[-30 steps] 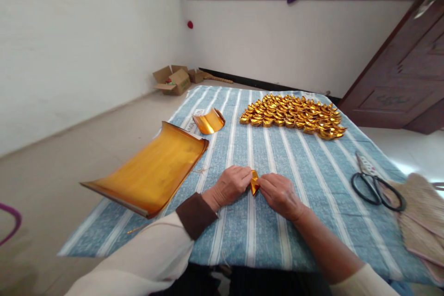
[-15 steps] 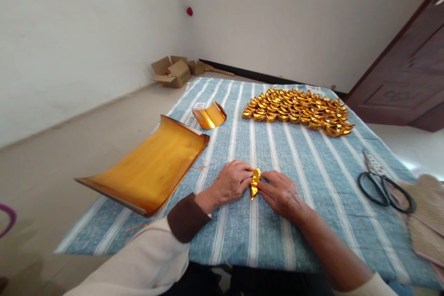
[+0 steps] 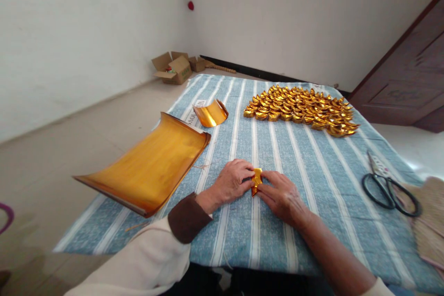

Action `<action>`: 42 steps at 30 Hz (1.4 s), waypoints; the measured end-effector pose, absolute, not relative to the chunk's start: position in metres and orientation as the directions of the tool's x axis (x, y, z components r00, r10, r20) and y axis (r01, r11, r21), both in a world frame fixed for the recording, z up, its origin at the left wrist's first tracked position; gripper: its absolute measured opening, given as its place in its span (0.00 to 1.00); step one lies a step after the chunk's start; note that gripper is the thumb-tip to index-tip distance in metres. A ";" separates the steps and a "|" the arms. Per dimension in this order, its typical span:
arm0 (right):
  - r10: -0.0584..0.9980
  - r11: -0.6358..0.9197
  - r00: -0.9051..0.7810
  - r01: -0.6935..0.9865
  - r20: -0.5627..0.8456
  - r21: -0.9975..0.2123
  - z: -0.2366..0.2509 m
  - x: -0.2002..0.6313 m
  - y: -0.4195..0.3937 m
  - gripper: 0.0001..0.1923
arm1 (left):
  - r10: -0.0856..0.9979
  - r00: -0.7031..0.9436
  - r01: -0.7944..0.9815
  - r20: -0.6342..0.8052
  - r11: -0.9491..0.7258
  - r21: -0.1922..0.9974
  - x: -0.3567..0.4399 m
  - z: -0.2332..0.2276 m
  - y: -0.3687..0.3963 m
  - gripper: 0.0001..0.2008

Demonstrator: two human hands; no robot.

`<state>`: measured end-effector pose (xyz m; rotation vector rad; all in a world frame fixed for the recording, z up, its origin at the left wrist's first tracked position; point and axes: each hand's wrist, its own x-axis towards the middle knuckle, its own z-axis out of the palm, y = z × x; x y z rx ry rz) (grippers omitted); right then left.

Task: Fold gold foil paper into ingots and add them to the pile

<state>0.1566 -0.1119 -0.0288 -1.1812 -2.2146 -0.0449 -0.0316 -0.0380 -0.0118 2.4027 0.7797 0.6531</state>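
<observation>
Fingers (image 3: 247,176) now seemingly cover more gold foil (image 3: 257,178).

Hands: left hand (image 3: 231,180) and right hand (image 3: 280,193) pinch a small gold foil piece (image 3: 256,179) between them.
Surface: striped cloth (image 3: 301,166).
Left: foil stack (image 3: 149,166) (curled edges); small curled sheet (image 3: 210,114).
Far: folded ingots (image 3: 301,108), massed.
Right: scissors (image 3: 388,187).
</observation>
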 end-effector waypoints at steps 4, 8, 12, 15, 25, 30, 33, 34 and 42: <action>0.771 0.565 -0.337 0.753 0.540 -0.337 -0.030 0.155 -0.111 0.11 | 0.636 0.722 0.372 0.271 -0.688 0.624 -0.031 -0.012 -0.036 0.07; 0.789 0.557 -0.302 0.721 0.536 -0.413 -0.030 0.154 -0.109 0.10 | 0.651 0.706 0.371 0.278 -0.675 0.638 -0.032 -0.016 -0.035 0.07; 0.806 0.539 -0.270 0.702 0.526 -0.465 -0.031 0.152 -0.108 0.09 | 0.640 0.710 0.384 0.294 -0.702 0.599 -0.032 -0.019 -0.035 0.08; 0.830 0.512 -0.249 0.697 0.500 -0.502 -0.033 0.151 -0.107 0.09 | 0.630 0.718 0.391 0.297 -0.717 0.577 -0.032 -0.020 -0.034 0.07; 0.884 0.407 -0.140 0.700 0.446 -0.587 -0.037 0.147 -0.105 0.10 | 0.614 0.716 0.372 0.332 -0.738 0.563 -0.034 -0.021 -0.031 0.08; 0.905 0.357 -0.092 0.695 0.416 -0.624 -0.036 0.144 -0.103 0.12 | 0.616 0.717 0.377 0.326 -0.736 0.562 -0.034 -0.021 -0.030 0.09; 0.909 0.332 -0.062 0.704 0.411 -0.628 -0.036 0.141 -0.101 0.12 | 0.614 0.724 0.371 0.315 -0.731 0.573 -0.033 -0.020 -0.029 0.09; 0.909 0.324 -0.051 0.710 0.413 -0.626 -0.036 0.140 -0.101 0.12 | 0.615 0.725 0.369 0.310 -0.727 0.579 -0.033 -0.020 -0.029 0.09; 0.907 0.243 0.043 0.759 0.419 -0.604 -0.040 0.136 -0.098 0.12 | 0.627 0.729 0.387 0.275 -0.709 0.590 -0.032 -0.017 -0.029 0.09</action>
